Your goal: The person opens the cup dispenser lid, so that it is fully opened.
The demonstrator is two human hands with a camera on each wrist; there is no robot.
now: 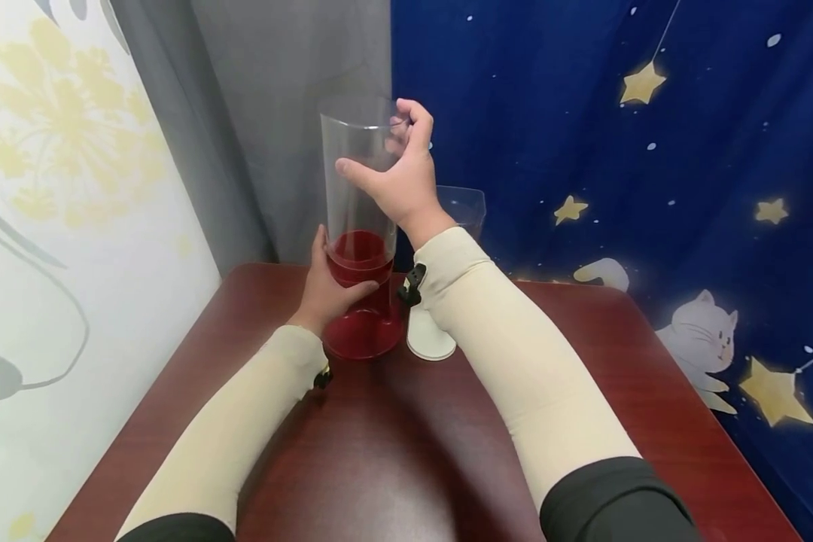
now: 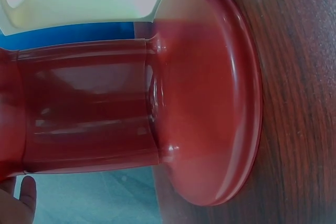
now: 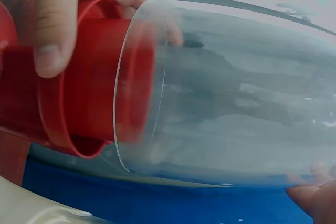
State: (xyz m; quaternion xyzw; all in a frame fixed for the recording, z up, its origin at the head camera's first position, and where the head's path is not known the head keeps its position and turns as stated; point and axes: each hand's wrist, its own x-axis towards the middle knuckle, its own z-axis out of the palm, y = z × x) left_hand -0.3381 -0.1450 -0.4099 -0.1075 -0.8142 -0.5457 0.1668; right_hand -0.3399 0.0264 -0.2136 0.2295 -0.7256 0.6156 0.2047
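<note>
A red stand with a wide round foot and a narrower neck stands upright on the table. My left hand holds its upper part, with the thumb across the front and fingers on the far side. Above it, a clear plastic cylinder is gripped near its top by my right hand, thumb in front and fingers around the back. In the right wrist view the cylinder's lower rim surrounds the top of the red inner ring, above the wider red collar. The cylinder looks slightly tilted.
Just right of the stand is another container with a white base and a clear top, partly hidden by my right forearm. A grey curtain and a blue star-patterned curtain hang behind the brown table.
</note>
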